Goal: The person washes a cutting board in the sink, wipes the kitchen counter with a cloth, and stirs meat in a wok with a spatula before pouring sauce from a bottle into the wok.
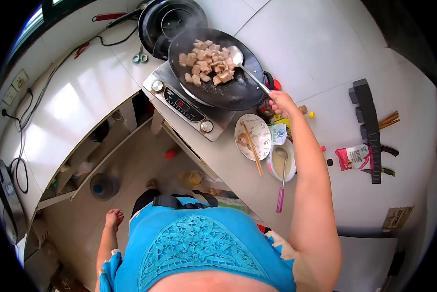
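The cooker (185, 104) is set at the front edge of the table (218, 156), by its inner corner. On it the wok (223, 97) is stood, with the meat pieces (205, 61) gathered in its left half; the spatula (251, 74) is laid right of them, over the right rim. Behind the wok, a pan (175, 20) is partly covered. To the left, scissors (140, 57) are placed. Right of the cooker a dish (263, 132) is crossed by chopsticks (253, 148); farther right, a ladle (281, 187) is rested in a bowl (291, 168).

The right hand (282, 104) grips, arm (312, 168) extended behind it; the left hand (114, 219) (curled in) hangs well apart.
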{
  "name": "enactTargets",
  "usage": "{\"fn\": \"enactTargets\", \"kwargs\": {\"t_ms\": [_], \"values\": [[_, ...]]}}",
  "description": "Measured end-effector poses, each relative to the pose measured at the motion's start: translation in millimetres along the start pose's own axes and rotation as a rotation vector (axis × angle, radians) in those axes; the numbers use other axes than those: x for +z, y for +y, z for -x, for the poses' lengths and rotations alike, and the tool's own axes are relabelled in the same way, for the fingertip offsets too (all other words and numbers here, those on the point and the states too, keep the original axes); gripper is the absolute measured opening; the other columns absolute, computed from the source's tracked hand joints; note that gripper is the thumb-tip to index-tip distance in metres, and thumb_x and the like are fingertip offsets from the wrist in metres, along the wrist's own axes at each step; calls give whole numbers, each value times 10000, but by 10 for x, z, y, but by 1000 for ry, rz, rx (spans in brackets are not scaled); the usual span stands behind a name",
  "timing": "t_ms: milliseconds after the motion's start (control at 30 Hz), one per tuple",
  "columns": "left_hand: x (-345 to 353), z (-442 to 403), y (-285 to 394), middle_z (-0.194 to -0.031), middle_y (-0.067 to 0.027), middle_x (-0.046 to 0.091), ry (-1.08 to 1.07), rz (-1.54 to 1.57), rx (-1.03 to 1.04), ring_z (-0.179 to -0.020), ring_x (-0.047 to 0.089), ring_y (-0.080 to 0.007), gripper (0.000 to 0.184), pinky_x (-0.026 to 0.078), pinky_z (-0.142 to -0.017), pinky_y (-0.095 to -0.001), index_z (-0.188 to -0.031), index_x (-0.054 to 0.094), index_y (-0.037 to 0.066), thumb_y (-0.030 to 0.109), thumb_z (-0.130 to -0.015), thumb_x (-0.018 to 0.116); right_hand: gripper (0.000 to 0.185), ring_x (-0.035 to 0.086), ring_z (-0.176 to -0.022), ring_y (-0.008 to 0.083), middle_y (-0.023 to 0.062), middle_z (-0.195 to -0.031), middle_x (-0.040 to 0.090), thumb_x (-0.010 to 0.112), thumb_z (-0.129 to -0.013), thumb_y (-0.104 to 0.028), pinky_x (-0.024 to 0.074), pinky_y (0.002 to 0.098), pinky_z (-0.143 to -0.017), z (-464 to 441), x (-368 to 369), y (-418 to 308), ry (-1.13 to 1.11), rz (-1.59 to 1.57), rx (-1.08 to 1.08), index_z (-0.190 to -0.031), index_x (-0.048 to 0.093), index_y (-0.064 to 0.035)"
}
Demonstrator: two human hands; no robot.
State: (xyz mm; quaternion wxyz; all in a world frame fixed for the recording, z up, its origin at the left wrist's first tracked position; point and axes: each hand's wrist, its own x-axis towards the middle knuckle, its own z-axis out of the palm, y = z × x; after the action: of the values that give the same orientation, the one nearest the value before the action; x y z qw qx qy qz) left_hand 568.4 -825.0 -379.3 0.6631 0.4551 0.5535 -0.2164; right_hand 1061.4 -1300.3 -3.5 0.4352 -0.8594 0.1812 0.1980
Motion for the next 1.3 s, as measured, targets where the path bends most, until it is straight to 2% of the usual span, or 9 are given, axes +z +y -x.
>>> {"fn": "enactTargets", "kwargs": {"t_ms": [200, 267, 367, 467, 700, 900, 1133, 1200, 1300], "values": [[103, 333, 312, -792, -27, 595, 28, -13, 66, -669, 591, -125, 141, 495, -583, -223, -977, 564, 100, 180, -904, 474, 294, 383, -493, 45, -20, -680, 481, 529, -881, -227, 300, 189, -406, 155, 339, -276, -169, 81, -142, -1153, 550, -118], [131, 292, 310, -795, -26, 596, -1, -17, 82, -673, 591, -124, 145, 497, -587, -221, -979, 567, 101, 180, -907, 470, 336, 411, -481, 73, 2, -666, 497, 523, -883, -215, 324, 208, -410, 250, 244, -287, -167, 379, -373, -1206, 548, -127], [224, 267, 320, -801, -24, 599, -18, -47, 79, -681, 592, -126, 150, 499, -599, -225, -977, 570, 102, 186, -912, 465, 345, 525, -581, 174, 45, -699, 534, 529, -863, -176, 433, 301, -521, 579, 135, -140, 173, 822, -909, -1205, 548, -132], [303, 194, 316, -803, -23, 600, -26, -82, 48, -687, 592, -127, 152, 500, -615, -233, -972, 570, 103, 192, -916, 461, 329, 591, -773, 273, 100, -798, 575, 558, -839, -173, 464, 414, -640, 1338, 129, -242, 304, 1168, -912, -1161, 550, -106], [365, 125, 456, -799, -26, 595, -50, -101, 70, -694, 589, -123, 151, 500, -628, -233, -961, 567, 103, 173, -926, 438, 325, 569, -637, 266, 87, -756, 539, 591, -807, -109, 460, 372, -558, 2442, -151, -320, 411, 1303, -886, -1132, 571, -99], [351, 53, 424, -813, -20, 600, -53, -106, 55, -686, 593, -120, 148, 498, -614, -230, -968, 568, 102, 181, -921, 451, 332, 599, -653, 267, 131, -778, 534, 553, -765, -65, 486, 346, -532, 1704, 400, 69, 410, 1413, -991, -1087, 522, 11], [347, 60, 466, -832, -25, 608, -72, -110, 54, -701, 598, -132, 150, 497, -623, -240, -975, 572, 106, 189, -917, 461, 77, 592, -753, 298, 135, -789, 529, 488, -797, -70, 486, 395, -636, 673, 659, -333, 770, 1431, -1088, -831, 547, -33], [358, 56, 472, -837, -27, 608, -82, -97, 59, -708, 598, -135, 152, 496, -627, -241, -976, 572, 106, 190, -918, 460, 81, 582, -779, 309, 140, -796, 535, 492, -808, -92, 484, 408, -656, 744, 476, -525, 670, 1442, -1011, -813, 553, -38], [359, 58, 402, -839, -27, 608, -75, -83, 51, -714, 598, -136, 154, 495, -632, -241, -981, 571, 108, 192, -918, 459, 343, 597, -902, 314, 152, -914, 631, 448, -831, -161, 479, 402, -744, 1063, 126, -907, 356, 1306, -627, -1149, 575, -144]]}}
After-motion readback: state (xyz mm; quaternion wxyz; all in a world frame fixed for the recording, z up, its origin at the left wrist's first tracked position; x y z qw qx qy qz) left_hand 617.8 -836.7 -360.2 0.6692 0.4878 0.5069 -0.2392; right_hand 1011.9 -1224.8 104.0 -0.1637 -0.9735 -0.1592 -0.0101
